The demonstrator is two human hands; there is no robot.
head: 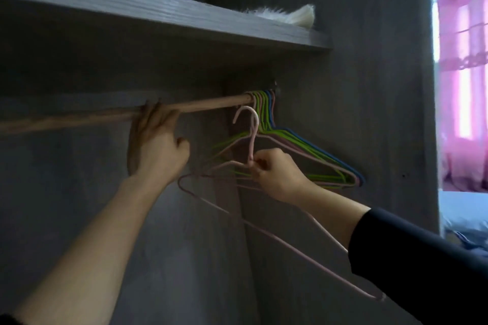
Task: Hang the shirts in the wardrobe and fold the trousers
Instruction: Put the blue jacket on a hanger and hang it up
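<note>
Head view: at the centre of the frame the right hand [277, 174] pinches the neck of a pink hanger [254, 134] — tilted, its hook clear of the wooden rail [79, 116]. The left hand [155, 145] curls its fingers over that rail, centre left. More hangers [317, 157] bunch at the rail's right end.

A bedroom at home, seen from inside an open wardrobe [369, 113]. Its dark grey wood-grain panels carry a shelf [158, 16] above a wooden hanging rail [206, 104]. Green, pink and blue wire hangers [265, 113] bunch at the rail's right end. Past the wardrobe's side panel, pink curtains [462, 60] glow over a bright window, with pale blue bedding [462, 206] on a bed below them.
</note>
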